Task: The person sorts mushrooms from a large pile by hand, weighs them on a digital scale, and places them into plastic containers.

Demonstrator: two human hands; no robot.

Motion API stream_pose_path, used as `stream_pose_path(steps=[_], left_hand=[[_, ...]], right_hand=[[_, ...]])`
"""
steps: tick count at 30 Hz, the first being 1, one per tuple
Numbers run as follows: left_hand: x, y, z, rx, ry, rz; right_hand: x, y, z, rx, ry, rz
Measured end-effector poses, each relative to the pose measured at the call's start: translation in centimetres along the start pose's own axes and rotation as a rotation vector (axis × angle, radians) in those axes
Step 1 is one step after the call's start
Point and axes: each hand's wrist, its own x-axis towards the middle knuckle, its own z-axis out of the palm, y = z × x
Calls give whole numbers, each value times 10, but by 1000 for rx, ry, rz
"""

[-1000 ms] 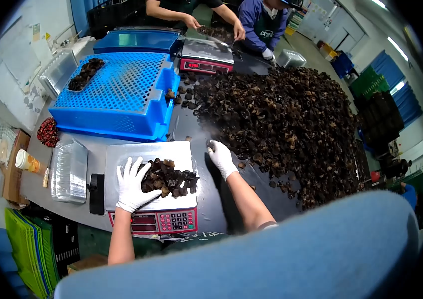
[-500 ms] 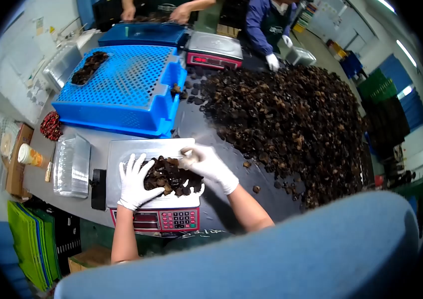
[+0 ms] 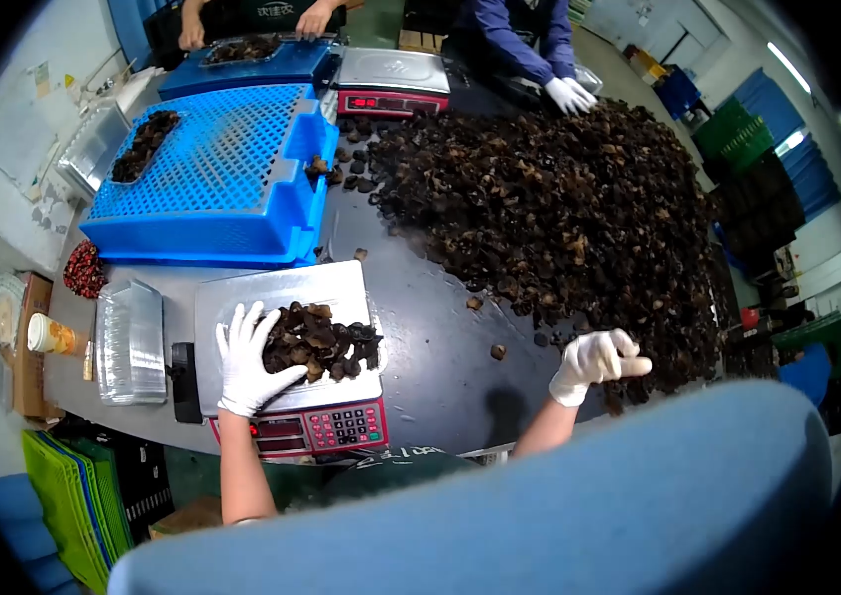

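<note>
My left hand, in a white glove, lies with fingers spread against the left side of a clear tray of dark wood ear mushrooms. That tray rests on the metal pan of a digital scale with a red keypad front. Off to the right, my gloved right hand hovers at the near edge of a big mushroom pile. Its fingers are partly bent and apart, and nothing shows in them.
An upturned blue crate carries another filled tray. Stacked clear trays stand left of my scale, near a paper cup. A second scale sits at the back. Two co-workers' hands work across the table.
My right hand has left the tray and moved right to the pile. The left hand stays at the tray. The view has shifted slightly, and the purple-sleeved co-worker's hand has moved over the pile.
</note>
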Motion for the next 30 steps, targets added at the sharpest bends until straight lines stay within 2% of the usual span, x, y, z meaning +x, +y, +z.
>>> stream_pose_path(steps=[2,3,4,5,6,8,10,11,12,13,14,15,16,18,21,22,24,26,27,28,30], left_hand=[[1,2,-6,-54,-6,-8],[0,-2,-6,-88,25,-2],[-2,-5,-6,-121,56,1],[-1,-4,-9,-246,92,-10],[-3,-5,-10,-294,138,-9],[-6,-4,-9,-474,213,-53],[-10,-1,-10,-445,246,-64],[-12,-3,-5,-429,287,-81],[-14,-3,-7,-411,331,-101],[-17,1,-8,-497,351,-143],[-21,-1,-8,-453,374,-161],[-25,-1,-8,-448,387,-183],[-29,-3,-9,-444,404,-208],[-37,-4,-12,-442,454,-248],[-48,-15,-12,-315,534,-264],[-49,-19,-13,-288,553,-277],[-48,-23,-12,-312,579,-251],[-40,-14,-15,-475,572,-262],[-35,-1,-16,-555,566,-204],[-30,5,-17,-371,490,-153],[-16,22,-13,-204,424,-24]], right_hand=[[-11,-5,-7,-104,421,42],[-17,-6,-21,-181,756,162],[0,8,-28,-928,1233,625],[4,40,-30,-1183,1164,601],[-19,50,-61,-1300,1139,745],[-57,71,-113,-1689,929,876],[-92,90,-156,-2413,604,852],[-78,102,-148,-2482,626,1096],[-77,111,-153,-2513,652,1108],[-76,113,-156,-2480,606,1077],[-81,111,-163,-2444,557,1047],[-91,108,-170,-2461,468,939],[-93,107,-170,-2453,475,831],[-86,102,-162,-2305,543,737],[-49,118,-132,-1855,715,757],[-35,129,-120,-1744,656,708],[5,157,-79,-1492,625,744],[43,181,-44,-1519,341,738],[56,194,-31,-1506,268,739],[63,208,-24,-1524,179,677],[76,231,-8,-1439,89,730]])
